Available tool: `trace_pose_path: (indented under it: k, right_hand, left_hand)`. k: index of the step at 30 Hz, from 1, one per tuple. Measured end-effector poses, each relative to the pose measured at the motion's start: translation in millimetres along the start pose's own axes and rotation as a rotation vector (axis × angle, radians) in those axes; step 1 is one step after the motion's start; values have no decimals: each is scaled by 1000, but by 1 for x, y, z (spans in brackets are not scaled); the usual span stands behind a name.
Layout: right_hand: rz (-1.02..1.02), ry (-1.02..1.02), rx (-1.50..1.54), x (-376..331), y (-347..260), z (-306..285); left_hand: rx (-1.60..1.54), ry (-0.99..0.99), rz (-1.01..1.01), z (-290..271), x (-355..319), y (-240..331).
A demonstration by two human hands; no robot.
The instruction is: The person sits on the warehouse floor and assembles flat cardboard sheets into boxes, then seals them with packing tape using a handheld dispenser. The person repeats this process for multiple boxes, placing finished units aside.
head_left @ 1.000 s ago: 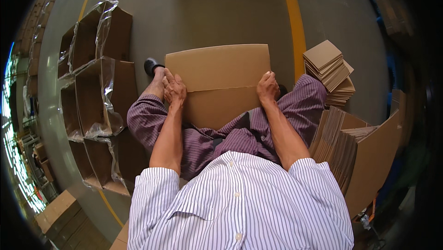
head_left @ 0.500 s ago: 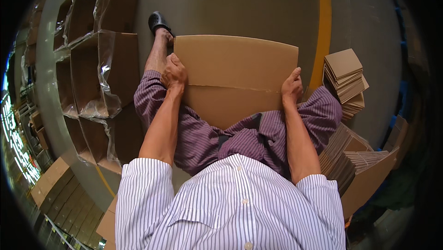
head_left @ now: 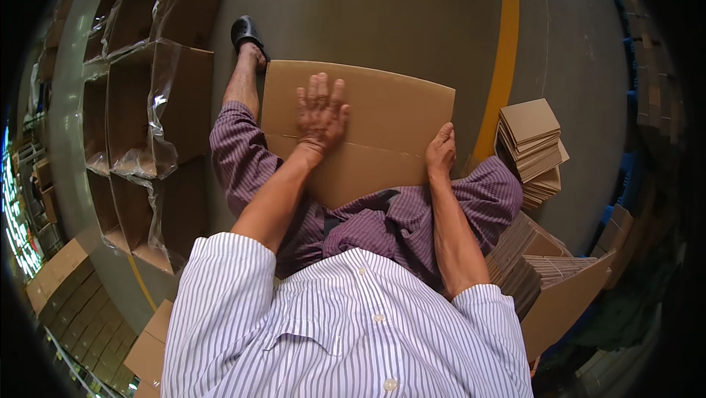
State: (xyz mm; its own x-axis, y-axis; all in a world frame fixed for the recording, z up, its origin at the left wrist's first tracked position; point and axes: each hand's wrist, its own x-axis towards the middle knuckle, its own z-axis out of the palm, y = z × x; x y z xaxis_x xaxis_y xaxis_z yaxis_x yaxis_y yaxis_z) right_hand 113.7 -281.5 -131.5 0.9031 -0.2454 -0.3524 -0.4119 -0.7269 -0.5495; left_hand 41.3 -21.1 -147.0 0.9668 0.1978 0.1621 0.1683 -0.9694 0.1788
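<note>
A brown cardboard box [head_left: 390,119] with a creased seam across its middle stands between my knees, its near end at my lap. My left hand [head_left: 322,115] lies flat on its upper face, fingers spread and pointing away from me. At the box's right edge, my right hand [head_left: 441,151] grips the side with the thumb up along the edge; its other fingers are mostly hidden. What is inside or beneath the box does not show.
Open cartons lined with clear plastic [head_left: 151,111] are stacked at my left. On the right stands a pile of flat cardboard pieces [head_left: 531,137], and nearer me a carton [head_left: 573,302] holds more cardboard sheets. A yellow line [head_left: 503,45] runs along the grey floor.
My left hand has let go of the box's left edge and moved right onto its upper face. My right hand keeps its hold. The view has shifted slightly.
</note>
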Motion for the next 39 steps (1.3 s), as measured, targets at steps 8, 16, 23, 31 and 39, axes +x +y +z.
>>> trace_pose_path:
  k: [8,16,23,31,39]
  right_hand:
    - [-15,12,25,-7,-5,9]
    - [-35,13,-111,-3,-7,-1]
    - [-68,44,-105,-2,3,2]
    - [-113,19,-30,0,0,-1]
    - [-51,53,-47,5,5,-7]
  left_hand:
    - [-113,-59,-14,20,6,82]
    - [-50,-15,-57,17,4,62]
    - [18,110,-658,-7,-2,-76]
    - [-421,154,-911,-3,8,-93]
    - [-635,525,-322,-120,-30,-21]
